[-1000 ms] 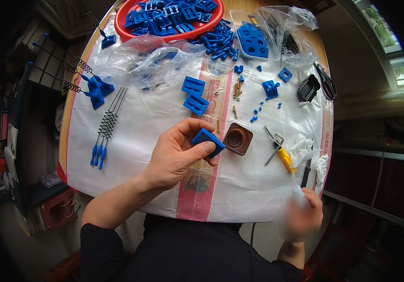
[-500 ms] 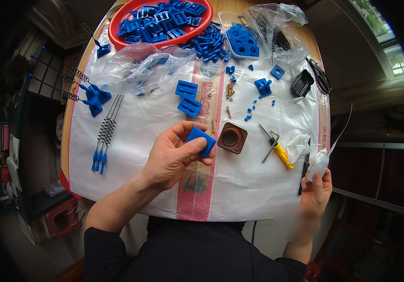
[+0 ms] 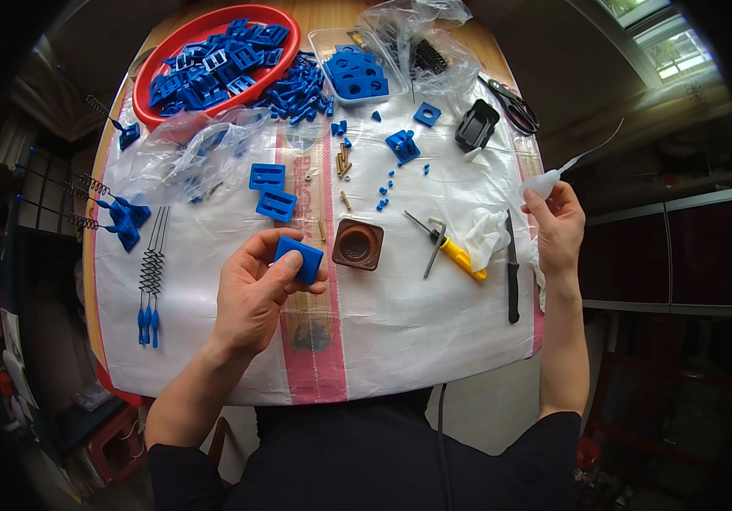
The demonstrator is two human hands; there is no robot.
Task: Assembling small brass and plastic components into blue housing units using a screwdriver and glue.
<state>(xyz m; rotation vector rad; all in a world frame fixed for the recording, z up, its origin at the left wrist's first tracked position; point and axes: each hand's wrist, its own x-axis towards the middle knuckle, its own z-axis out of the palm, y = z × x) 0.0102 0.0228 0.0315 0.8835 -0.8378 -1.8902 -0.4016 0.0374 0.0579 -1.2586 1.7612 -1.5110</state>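
My left hand [image 3: 251, 294] is closed on a blue square plastic plate [image 3: 300, 261], its thumb lying across the top face. Over the table's right edge, my right hand [image 3: 560, 228] grips a small white squeeze bottle [image 3: 542, 183] with a long, thin nozzle pointing up and to the right. Just right of the left hand stands a brown square cup [image 3: 357, 244] with a round hollow. Beyond the left hand lie two blue slotted plates [image 3: 276, 205]. A black-handled knife [image 3: 513, 292] rests on the table near my right forearm.
At the far left, a red basin [image 3: 291, 77] holds many blue parts. Beside it stands a clear tub [image 3: 403, 88] with blue plates. Scissors [image 3: 515, 106], a black tray [image 3: 476, 126], a yellow-handled screwdriver [image 3: 465, 258], crumpled tissue [image 3: 487, 238] and springs with blue ends [image 3: 152, 264] lie around.
My right hand has moved up and away from me with the squeeze bottle. The left hand still holds the blue plate. The whole view has shifted, so the table appears further left.
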